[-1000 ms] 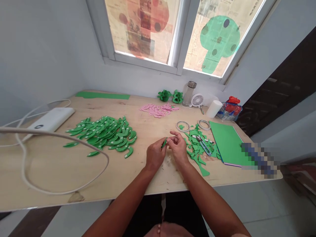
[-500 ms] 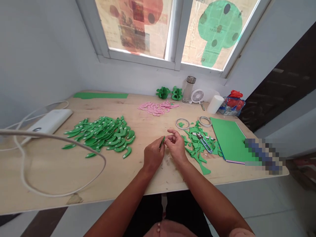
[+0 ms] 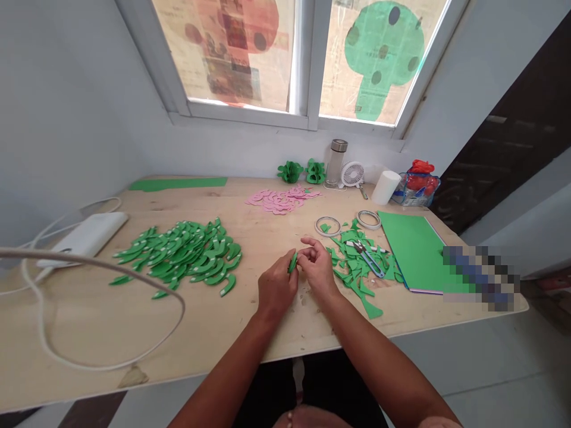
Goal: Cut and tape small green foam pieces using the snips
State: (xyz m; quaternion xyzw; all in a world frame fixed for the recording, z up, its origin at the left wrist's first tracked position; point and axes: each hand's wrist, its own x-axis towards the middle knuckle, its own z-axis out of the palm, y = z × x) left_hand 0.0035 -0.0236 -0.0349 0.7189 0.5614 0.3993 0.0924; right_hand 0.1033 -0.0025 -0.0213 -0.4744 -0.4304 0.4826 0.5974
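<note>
Near the table's front middle, my left hand (image 3: 278,284) is closed around a small green foam piece (image 3: 292,262), which sticks up between thumb and fingers. Close against that piece, the thumb and a fingertip of my right hand (image 3: 317,268) are pinched together, with another finger raised. What the pinch holds, if anything, is too small to make out. To the left lies a heap of curved green foam pieces (image 3: 185,252), many with white patches at their ends. On the right, blue-handled thread snips (image 3: 369,260) rest on green foam scraps (image 3: 357,279).
Two tape rolls (image 3: 328,226) lie behind the scraps, a green sheet (image 3: 413,249) to their right. Pink cutouts (image 3: 276,201), green foam shapes (image 3: 289,172), a bottle (image 3: 335,163) and a fan (image 3: 352,174) stand or lie farther back. A white cable (image 3: 181,309) loops at left.
The view has tilted and shifted slightly. Both hands stay together in nearly the same place, and a bit more of the green foam piece shows between them.
</note>
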